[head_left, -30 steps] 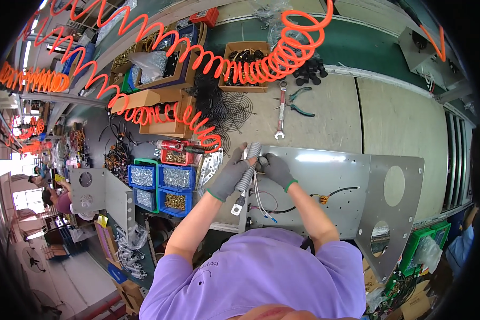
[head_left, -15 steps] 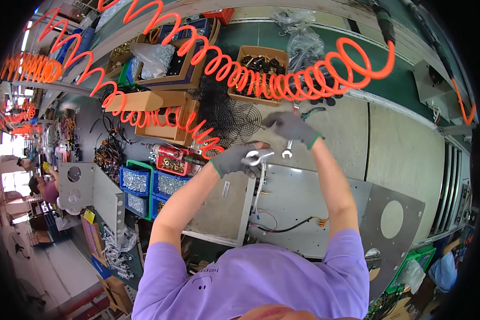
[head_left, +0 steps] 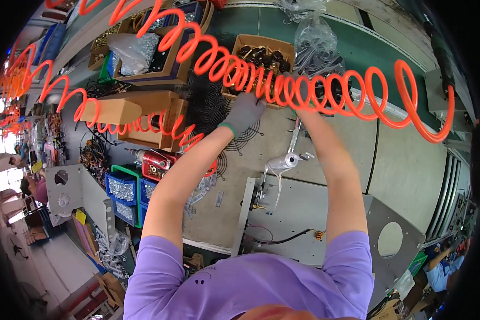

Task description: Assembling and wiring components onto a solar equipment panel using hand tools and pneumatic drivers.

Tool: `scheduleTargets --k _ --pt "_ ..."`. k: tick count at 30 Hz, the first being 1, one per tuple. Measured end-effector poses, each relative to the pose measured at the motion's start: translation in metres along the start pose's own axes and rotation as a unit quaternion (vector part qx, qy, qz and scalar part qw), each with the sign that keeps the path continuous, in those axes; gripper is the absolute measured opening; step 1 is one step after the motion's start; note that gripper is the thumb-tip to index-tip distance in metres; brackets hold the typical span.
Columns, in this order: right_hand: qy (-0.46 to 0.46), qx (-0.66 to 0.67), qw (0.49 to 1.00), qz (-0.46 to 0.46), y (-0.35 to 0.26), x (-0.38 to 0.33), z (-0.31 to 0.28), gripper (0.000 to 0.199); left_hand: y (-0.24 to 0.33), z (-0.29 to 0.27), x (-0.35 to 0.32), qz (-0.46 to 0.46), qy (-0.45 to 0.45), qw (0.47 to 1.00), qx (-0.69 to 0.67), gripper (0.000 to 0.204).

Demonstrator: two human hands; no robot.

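My left hand (head_left: 246, 113), in a grey glove with a green cuff, reaches to the near edge of a cardboard box (head_left: 241, 41) of black and brass fittings. Its fingertips are partly covered by the orange coiled hose (head_left: 376, 96). To its right, my right hand (head_left: 292, 89) is largely hidden behind the same coils, also beside the box, and its fingers cannot be made out. Between my forearms, a silver cylindrical part (head_left: 284, 162) with pale leads lies at the far edge of a grey metal panel (head_left: 298, 200). A wrench (head_left: 294, 134) lies just beyond it.
A black wire fan guard (head_left: 210, 104) lies left of the fittings box. Left of my left forearm are a red power tool (head_left: 157, 159) and blue bins (head_left: 121, 188) of small metal parts. Plastic bags (head_left: 317, 40) lie at the back. Another person (head_left: 444, 272) is at the far right.
Both hands have moved away from me to the fittings box. The silver part has left my left hand and lies by the panel. The coiled hose has swung rightward and nearer.
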State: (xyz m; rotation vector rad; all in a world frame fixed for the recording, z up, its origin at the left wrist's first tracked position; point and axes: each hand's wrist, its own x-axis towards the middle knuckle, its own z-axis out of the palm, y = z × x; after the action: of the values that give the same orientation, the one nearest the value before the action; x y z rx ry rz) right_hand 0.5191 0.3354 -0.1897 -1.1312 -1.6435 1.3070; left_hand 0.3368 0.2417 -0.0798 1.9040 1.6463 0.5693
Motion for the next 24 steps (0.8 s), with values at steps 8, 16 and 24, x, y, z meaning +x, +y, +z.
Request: scheduleTargets --k 8,16,24 --pt "-0.051 -0.5 0.859 -0.096 -0.086 0.001 0.005 0.033 -0.009 0.029 0.049 0.019 0.182 0.95 0.255 0.03" --pt "-0.061 -0.549 0.831 -0.062 -0.123 -0.025 -0.008 0.026 -0.002 0.037 0.052 0.033 0.084 0.936 0.341 0.026" --pt "0.015 -0.174 0.982 -0.074 -0.036 -0.017 -0.025 0.027 -0.032 0.048 0.052 0.03 0.091 0.965 0.245 0.025"
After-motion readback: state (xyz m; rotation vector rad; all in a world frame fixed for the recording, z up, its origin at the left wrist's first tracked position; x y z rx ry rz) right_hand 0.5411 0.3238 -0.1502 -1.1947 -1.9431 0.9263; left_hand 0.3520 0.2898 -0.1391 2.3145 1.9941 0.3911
